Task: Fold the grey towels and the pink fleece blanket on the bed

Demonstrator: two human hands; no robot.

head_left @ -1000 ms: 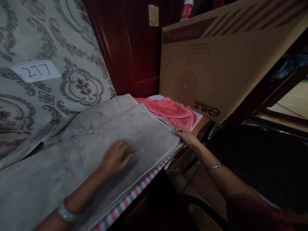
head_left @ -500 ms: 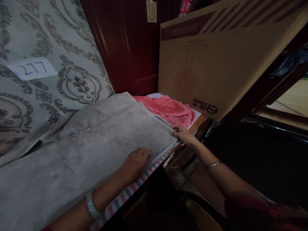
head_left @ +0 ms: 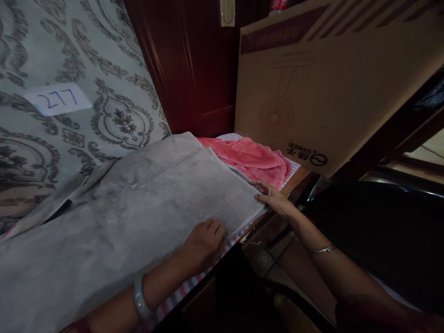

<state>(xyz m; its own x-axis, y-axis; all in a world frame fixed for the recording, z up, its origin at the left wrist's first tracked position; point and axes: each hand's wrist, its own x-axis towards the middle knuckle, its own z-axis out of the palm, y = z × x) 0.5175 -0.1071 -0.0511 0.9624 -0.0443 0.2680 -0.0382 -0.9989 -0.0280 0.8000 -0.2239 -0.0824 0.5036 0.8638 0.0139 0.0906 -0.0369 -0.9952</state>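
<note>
A grey plush blanket (head_left: 138, 199) lies folded in a long layer across the striped cloth, its pale hem running along the far right side. My left hand (head_left: 206, 243) rests on the blanket near its front edge, fingers curled down into the fabric and fingertips hidden. Farther right, my right hand (head_left: 272, 198) is at the blanket's right corner, with the thumb on top and the fingers bent round the hem. Behind that corner sits a crumpled pink plush cloth (head_left: 253, 159).
Striped cloth (head_left: 180, 293) covers the wooden surface under the blanket. A large cardboard box (head_left: 333, 92) stands at the back right, before a dark red door (head_left: 194, 69). Patterned wall (head_left: 114, 83) with a paper marked 277 (head_left: 58, 99) is at left. A black seat (head_left: 378, 226) is at right.
The whole view has shifted slightly, so things appear a little farther right. Both hands stay at about the same places on the blanket, which shows no clear change.
</note>
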